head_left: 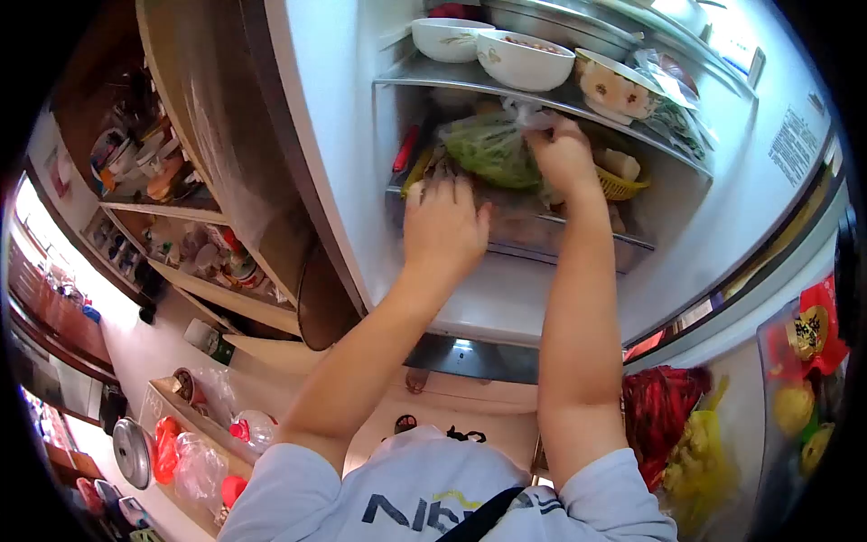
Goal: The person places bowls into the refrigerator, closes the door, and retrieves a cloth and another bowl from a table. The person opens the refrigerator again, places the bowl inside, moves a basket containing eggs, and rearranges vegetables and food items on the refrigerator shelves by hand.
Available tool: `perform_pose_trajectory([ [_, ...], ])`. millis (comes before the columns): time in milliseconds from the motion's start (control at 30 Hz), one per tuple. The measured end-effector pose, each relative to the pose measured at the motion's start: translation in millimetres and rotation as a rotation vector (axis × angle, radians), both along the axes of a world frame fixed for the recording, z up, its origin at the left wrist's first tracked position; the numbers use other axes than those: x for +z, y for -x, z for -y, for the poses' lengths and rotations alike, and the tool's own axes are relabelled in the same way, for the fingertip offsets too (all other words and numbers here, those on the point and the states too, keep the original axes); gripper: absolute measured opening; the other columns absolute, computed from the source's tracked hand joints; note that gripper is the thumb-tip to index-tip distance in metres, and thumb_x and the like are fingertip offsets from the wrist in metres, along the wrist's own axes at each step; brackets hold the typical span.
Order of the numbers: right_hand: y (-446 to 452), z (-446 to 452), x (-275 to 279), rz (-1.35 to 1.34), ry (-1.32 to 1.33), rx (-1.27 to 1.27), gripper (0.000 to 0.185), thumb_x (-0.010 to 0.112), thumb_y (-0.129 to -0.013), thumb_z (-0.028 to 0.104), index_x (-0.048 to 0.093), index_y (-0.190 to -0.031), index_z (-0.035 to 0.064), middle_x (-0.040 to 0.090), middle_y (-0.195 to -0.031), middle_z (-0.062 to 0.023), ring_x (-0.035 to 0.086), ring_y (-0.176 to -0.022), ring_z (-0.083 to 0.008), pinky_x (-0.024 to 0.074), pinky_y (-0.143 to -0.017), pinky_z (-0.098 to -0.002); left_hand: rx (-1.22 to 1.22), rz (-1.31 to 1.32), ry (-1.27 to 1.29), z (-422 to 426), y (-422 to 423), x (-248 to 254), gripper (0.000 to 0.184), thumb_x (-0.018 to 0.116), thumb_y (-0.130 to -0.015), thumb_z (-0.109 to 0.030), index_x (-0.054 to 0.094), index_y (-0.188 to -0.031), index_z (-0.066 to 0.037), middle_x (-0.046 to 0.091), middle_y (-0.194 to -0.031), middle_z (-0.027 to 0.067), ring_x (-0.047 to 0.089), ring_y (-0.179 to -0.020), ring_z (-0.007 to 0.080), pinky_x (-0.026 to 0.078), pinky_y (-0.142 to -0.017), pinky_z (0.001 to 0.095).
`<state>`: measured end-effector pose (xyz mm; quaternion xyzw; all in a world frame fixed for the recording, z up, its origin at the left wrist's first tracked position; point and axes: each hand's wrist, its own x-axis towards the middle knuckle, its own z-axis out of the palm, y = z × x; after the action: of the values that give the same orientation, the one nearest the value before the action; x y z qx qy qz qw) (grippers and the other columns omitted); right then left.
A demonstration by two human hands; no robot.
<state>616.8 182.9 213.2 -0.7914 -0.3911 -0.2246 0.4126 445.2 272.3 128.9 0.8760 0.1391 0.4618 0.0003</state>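
Observation:
A clear plastic bag of green leafy vegetables (492, 152) lies on the middle refrigerator shelf. My right hand (564, 158) has its fingers closed on the gathered top of this bag. My left hand (444, 221) is at the front of the same shelf, left of the bag, with fingers and thumb apart; its fingertips reach toward something greyish that I cannot make out. Right of the bag sits a yellow basket (621, 185) with a pale item (617, 163) in it. A red object (406, 148) stands by the shelf's left wall.
On the glass shelf above (551, 98) stand a white bowl (452, 41), a bowl of food (524, 63) and a flowered bowl (623, 88). The open door, lower right, holds a red package (817, 330). A wooden cabinet (163, 210) is at left, a cardboard box (185, 415) below it.

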Motion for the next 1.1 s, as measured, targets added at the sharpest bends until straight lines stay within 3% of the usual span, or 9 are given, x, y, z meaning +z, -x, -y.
perform_pose_trajectory([
  [100,-4.7,9.3,9.2,-0.129,0.054,-0.074,0.038,0.064,-0.085,0.030,0.069,-0.111,0.0029,0.068,-0.112,-0.0240,0.063,-0.107,-0.0437,0.0499,-0.094,-0.0487,0.066,-0.157,0.014,5.3,-9.0,6.0,0.053,0.062,-0.092,-0.041,0.061,-0.119,0.005,0.063,-0.116,0.0245,0.057,-0.114,0.0368,0.037,-0.105,0.0498],
  [133,-0.5,15.6,8.5,-0.013,-0.016,-0.036,0.037,0.064,-0.084,0.027,0.068,-0.113,0.0036,0.067,-0.115,-0.0253,0.062,-0.108,-0.0442,0.0493,-0.095,-0.0491,0.097,-0.238,0.039,6.1,-12.6,9.8,0.057,0.060,-0.093,-0.044,0.061,-0.120,0.006,0.061,-0.121,0.0271,0.056,-0.118,0.0379,0.036,-0.108,0.0497],
  [233,-17.3,19.0,5.1,0.019,0.005,-0.105,0.038,0.063,-0.084,0.023,0.066,-0.118,0.0064,0.065,-0.119,-0.0256,0.061,-0.111,-0.0439,0.0486,-0.096,-0.0489,0.148,-0.317,0.016,5.5,-28.1,13.7,0.073,0.051,-0.094,-0.057,0.059,-0.129,0.006,0.051,-0.135,0.0359,0.048,-0.130,0.0458,0.029,-0.116,0.0501],
  [333,-9.2,29.9,9.8,-0.044,0.022,-0.117,0.039,0.062,-0.085,0.021,0.065,-0.121,0.0075,0.063,-0.123,-0.0263,0.057,-0.117,-0.0458,0.0468,-0.099,-0.0489,0.185,-0.554,0.207,1.2,-46.5,28.3,0.091,0.046,-0.090,-0.071,0.047,-0.144,0.002,0.034,-0.149,0.0394,0.031,-0.142,0.0528,0.021,-0.120,0.0516],
  [533,-16.1,39.9,7.6,-0.050,0.008,-0.151,0.040,0.061,-0.088,0.027,0.063,-0.123,0.0062,0.063,-0.123,-0.0267,0.056,-0.117,-0.0470,0.0463,-0.098,-0.0486,0.192,-0.740,0.355,-38.9,-81.7,44.6,0.104,0.048,-0.085,-0.074,0.024,-0.156,-0.002,0.018,-0.157,0.0389,0.013,-0.149,0.0519,0.013,-0.122,0.0549],
  [633,-0.8,45.6,13.7,-0.006,0.057,-0.208,0.039,0.061,-0.089,0.027,0.063,-0.121,0.0058,0.064,-0.121,-0.0265,0.057,-0.115,-0.0476,0.0469,-0.097,-0.0482,0.206,-0.757,0.337,-51.7,-88.8,44.9,0.103,0.045,-0.086,-0.073,0.024,-0.157,-0.003,0.013,-0.159,0.0371,0.006,-0.150,0.0516,0.003,-0.122,0.0555],
  [800,3.5,50.2,13.1,-0.032,-0.019,-0.123,0.035,0.061,-0.088,0.024,0.066,-0.117,0.0034,0.066,-0.113,-0.0273,0.058,-0.111,-0.0485,0.0477,-0.095,-0.0465,0.105,-0.717,0.430,-81.2,-115.6,41.5,0.104,0.045,-0.085,-0.077,0.025,-0.158,-0.007,0.016,-0.161,0.0314,0.009,-0.151,0.0496,0.004,-0.122,0.0566],
  [933,11.0,59.4,14.0,-0.163,-0.075,-0.143,0.033,0.061,-0.087,0.015,0.065,-0.116,-0.0013,0.069,-0.107,-0.0264,0.063,-0.105,-0.0440,0.0486,-0.092,-0.0433,-0.014,-0.719,0.489,-90.5,-124.2,54.4,0.105,0.046,-0.084,-0.079,0.026,-0.157,-0.007,0.022,-0.161,0.0282,0.013,-0.150,0.0490,0.009,-0.122,0.0573],
  [1100,10.6,68.7,10.9,-0.274,-0.143,-0.051,0.029,0.061,-0.088,0.009,0.065,-0.113,-0.0035,0.070,-0.101,-0.0223,0.066,-0.096,-0.0363,0.0490,-0.089,-0.0400,-0.037,-0.655,0.495,-99.9,-145.5,52.6,0.096,0.054,-0.086,-0.066,0.026,-0.157,-0.006,0.028,-0.159,0.0266,0.022,-0.149,0.0436,0.020,-0.121,0.0497],
])
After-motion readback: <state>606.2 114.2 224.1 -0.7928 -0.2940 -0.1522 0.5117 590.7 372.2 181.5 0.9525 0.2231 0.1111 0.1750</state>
